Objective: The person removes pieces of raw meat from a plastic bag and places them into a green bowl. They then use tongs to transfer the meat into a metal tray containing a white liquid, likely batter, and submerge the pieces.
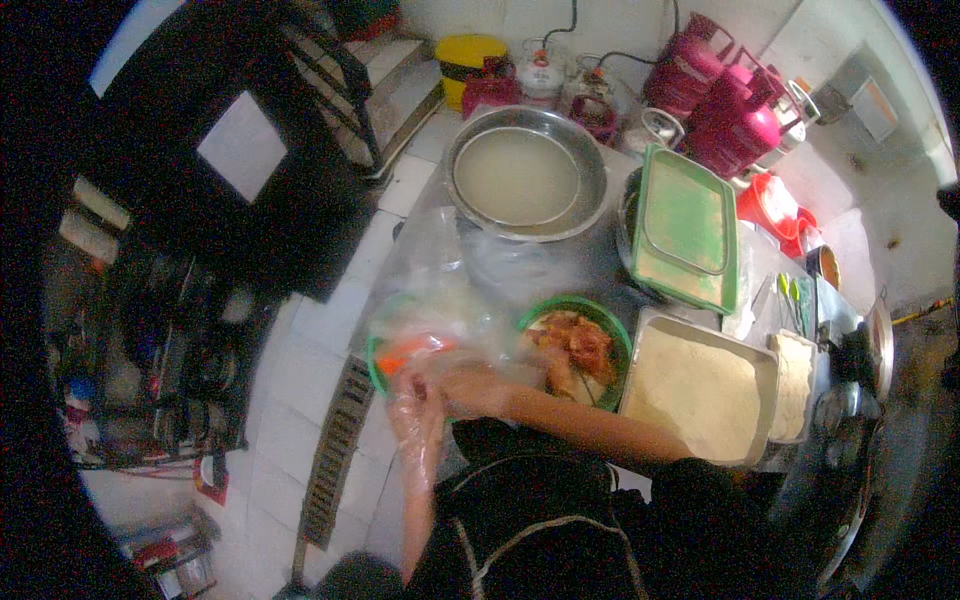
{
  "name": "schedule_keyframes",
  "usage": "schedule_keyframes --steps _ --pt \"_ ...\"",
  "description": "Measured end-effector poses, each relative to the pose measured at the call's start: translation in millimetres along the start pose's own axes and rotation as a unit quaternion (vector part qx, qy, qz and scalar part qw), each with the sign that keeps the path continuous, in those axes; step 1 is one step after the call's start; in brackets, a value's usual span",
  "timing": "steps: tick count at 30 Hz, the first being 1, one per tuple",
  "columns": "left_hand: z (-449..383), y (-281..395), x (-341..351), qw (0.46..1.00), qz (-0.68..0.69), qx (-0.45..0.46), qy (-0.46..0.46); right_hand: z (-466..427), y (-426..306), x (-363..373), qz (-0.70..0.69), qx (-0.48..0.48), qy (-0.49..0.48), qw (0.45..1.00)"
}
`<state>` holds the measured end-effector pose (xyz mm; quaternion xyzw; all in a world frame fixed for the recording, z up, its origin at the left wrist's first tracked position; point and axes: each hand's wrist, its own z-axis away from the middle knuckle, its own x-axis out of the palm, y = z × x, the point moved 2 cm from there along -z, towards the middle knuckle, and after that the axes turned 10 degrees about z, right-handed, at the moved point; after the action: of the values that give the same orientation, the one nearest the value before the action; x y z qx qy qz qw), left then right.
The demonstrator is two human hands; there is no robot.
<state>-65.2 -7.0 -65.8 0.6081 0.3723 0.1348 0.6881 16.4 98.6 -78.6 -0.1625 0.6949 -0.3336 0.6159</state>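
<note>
My left hand (417,412) is in a clear plastic glove that runs up the forearm. My right hand (474,388) reaches across and meets it, blurred, so its grip on anything cannot be made out. Just beyond both hands lies an orange item (412,352) in a green-rimmed container (373,361). Blurred clear plastic (465,322) covers much of that container. To the right, a green basin (619,330) holds reddish, marinated-looking meat pieces (577,345). My right forearm passes in front of the basin's near edge.
A large metal basin (600,180) of cloudy liquid stands at the back. Rightward are a green tray (686,214) and a metal tray of pale flour-like powder (697,382). Pink gas cylinders (739,120) line the wall. A floor drain grate (334,450) runs along the left.
</note>
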Motion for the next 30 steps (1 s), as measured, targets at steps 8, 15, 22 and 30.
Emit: schedule_keyframes --steps 8,15,22,30 --pt "3 -3 -11 0.948 0.266 -0.168 -0.042 -3 9 -19 -0.001 0.046 -0.085 0.995" --pt "17 -27 10 0.787 0.525 -0.319 -0.051 8 22 -16 -0.214 -0.001 -0.036 0.976" --pt "11 -53 24 0.760 0.581 -0.290 -0.024 21 31 -22 -0.138 -0.025 -0.066 0.988" --pt "10 -59 29 0.754 0.581 -0.304 -0.035 25 25 -11 -0.065 -0.033 0.112 0.991"
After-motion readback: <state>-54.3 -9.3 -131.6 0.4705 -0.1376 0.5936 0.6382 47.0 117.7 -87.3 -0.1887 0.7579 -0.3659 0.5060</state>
